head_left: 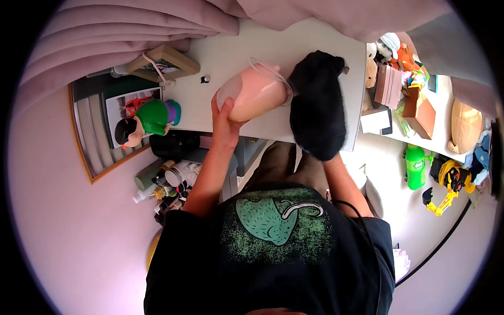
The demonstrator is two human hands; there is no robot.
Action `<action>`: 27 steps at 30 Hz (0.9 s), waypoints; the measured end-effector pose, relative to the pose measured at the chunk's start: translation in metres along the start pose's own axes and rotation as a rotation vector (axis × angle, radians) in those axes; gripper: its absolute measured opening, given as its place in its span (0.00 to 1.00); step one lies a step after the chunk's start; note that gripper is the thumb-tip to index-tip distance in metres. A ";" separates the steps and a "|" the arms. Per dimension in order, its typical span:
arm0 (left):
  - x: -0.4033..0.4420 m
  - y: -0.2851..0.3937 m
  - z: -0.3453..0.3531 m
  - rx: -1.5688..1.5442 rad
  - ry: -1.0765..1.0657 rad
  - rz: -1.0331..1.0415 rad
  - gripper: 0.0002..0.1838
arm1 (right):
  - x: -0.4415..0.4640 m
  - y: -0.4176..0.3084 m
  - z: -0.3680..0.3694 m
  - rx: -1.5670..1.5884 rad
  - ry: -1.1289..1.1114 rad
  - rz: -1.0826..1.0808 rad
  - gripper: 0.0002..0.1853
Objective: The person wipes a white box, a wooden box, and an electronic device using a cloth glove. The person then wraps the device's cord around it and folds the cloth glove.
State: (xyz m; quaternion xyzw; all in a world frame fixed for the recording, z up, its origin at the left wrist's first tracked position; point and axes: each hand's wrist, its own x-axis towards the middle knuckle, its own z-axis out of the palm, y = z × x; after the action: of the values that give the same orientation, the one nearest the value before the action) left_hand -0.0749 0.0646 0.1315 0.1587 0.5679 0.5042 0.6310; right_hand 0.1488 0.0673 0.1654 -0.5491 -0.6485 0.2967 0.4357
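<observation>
A green bottle sits near a yellow toy excavator.

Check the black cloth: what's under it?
The right forearm runs up to the black cloth; the white tabletop shows on both sides. The right hand is covered, so its grip can't be seen, nor can anything else beneath the cloth.

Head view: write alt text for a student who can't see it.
A person's left hand holds a glossy pink rounded object over a pale tabletop. Beside it, soft black cloth hides the right hand. A green-bodied figurine is at left.
</observation>
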 end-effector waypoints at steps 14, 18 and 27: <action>-0.010 -0.010 0.027 0.052 0.182 0.253 0.38 | 0.031 -0.006 0.075 -0.380 0.018 -0.287 0.24; -0.010 -0.009 0.037 -0.135 0.088 0.186 0.38 | 0.002 -0.002 0.088 -0.380 -0.057 -0.178 0.24; -0.029 0.006 0.064 -0.178 0.031 0.276 0.37 | 0.034 -0.005 0.075 -0.146 0.143 0.007 0.22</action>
State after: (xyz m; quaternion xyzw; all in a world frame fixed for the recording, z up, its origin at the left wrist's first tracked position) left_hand -0.0170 0.0675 0.1712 0.1707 0.5035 0.6369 0.5583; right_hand 0.0792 0.1067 0.1443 -0.6014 -0.6338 0.2100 0.4388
